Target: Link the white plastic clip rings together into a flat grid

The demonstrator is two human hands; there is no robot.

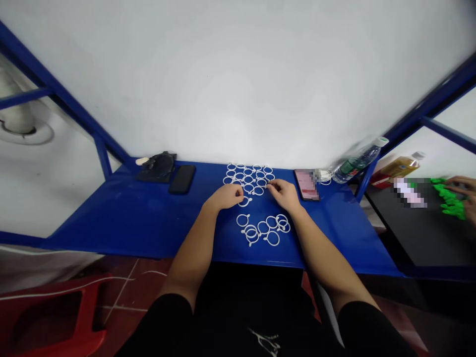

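Observation:
Several thin white plastic rings, each with a small tab, lie flat in a close cluster of rows on the blue table. My left hand is at the cluster's lower left, its fingers curled together at the edge of a white ring. On the other side my right hand has thumb and fingers pinched at a ring on the cluster's lower right edge; the fingers partly hide the contact. Nearer to me, between my forearms, lies a loose group of more rings, some overlapping.
A black phone and a dark plastic bag lie left. On the right are a lit phone, a white cable and a clear bottle. Another person's hand touches green pieces on a black table.

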